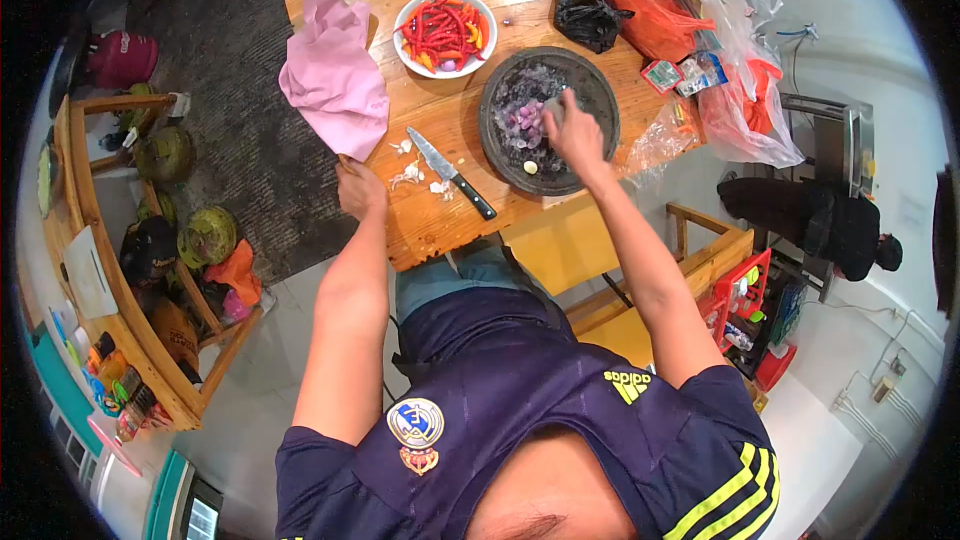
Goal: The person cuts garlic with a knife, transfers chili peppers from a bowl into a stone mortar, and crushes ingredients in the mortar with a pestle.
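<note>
My right hand is closed round a grey stone pestle, partly hidden by the fingers, over a wide dark stone mortar. Peeled shallots lie in the mortar, some of them crushed and wet. A pale garlic clove rests nearer me in it. My left hand grips the table's left edge, just below a pink cloth. Between my hands lies a knife with a black handle, beside scattered garlic skins.
A white bowl of red and yellow chillies stands at the far side of the wooden table. Black, orange and clear plastic bags crowd the right end. A wooden rack stands left; another person is at the right.
</note>
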A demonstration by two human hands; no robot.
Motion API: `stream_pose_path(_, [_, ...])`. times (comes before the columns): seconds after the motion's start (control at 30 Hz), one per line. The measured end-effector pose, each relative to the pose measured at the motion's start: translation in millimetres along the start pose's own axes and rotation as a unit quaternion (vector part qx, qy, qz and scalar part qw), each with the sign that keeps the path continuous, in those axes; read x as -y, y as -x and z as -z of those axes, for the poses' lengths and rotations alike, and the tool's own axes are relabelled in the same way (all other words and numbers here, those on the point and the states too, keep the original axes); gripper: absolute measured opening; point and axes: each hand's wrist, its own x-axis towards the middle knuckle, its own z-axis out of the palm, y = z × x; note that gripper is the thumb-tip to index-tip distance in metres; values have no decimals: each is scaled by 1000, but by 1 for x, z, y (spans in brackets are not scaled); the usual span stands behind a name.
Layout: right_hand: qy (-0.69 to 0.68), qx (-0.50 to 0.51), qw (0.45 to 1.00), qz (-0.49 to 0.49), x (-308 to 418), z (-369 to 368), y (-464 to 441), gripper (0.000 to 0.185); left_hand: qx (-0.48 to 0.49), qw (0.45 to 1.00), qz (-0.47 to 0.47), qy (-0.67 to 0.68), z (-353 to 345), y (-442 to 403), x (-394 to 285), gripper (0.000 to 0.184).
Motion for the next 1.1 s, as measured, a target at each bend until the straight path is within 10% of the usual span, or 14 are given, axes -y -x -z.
stream_pose_path(0.57, [59, 9, 992, 109, -6, -1, -11, 27, 4, 997, 46, -63, -8, -2, -2, 45])
stream_pose_path(1.03, [-51, 75, 996, -15, -34, 2, -57, 43, 8, 996, 38, -84, -3, 0, -6, 45])
stream_pose_path(1.1, [-245, 252, 908, -227, -42, 24, -74, 49, 9, 997, 28, -72, -6, 2, 3, 44])
